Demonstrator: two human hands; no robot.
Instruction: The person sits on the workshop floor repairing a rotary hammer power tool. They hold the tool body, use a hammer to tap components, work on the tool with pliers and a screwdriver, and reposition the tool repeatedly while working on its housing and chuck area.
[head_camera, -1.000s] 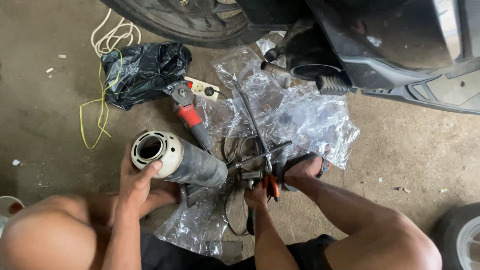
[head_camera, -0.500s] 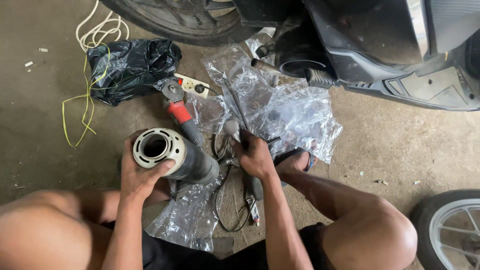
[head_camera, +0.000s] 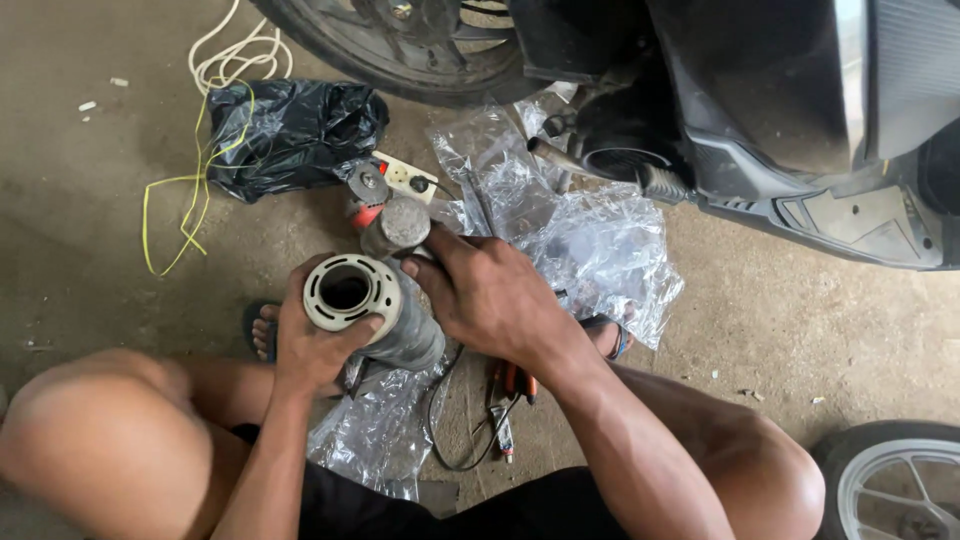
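Note:
My left hand (head_camera: 318, 345) grips a grey metal engine cylinder (head_camera: 372, 306) by its pale round flange, with the open bore facing up toward me. My right hand (head_camera: 490, 292) lies on the cylinder's far side, fingers spread over its body, and whether it holds anything small is hidden. Just beyond the cylinder stands an angle grinder (head_camera: 385, 210) with a red and grey body. Pliers with orange handles (head_camera: 508, 385) lie on the floor under my right forearm.
Crumpled clear plastic sheets (head_camera: 600, 250) cover the concrete floor. A black plastic bag (head_camera: 290, 130), yellow and white cords (head_camera: 190, 190) and a white power strip (head_camera: 405, 175) lie at the upper left. A scooter's rear wheel and body (head_camera: 760, 110) stand behind; another wheel (head_camera: 890, 490) is at lower right.
My right hand has left the pliers on the floor and moved up and left onto the cylinder. My left hand has lifted and turned the cylinder's bore toward me.

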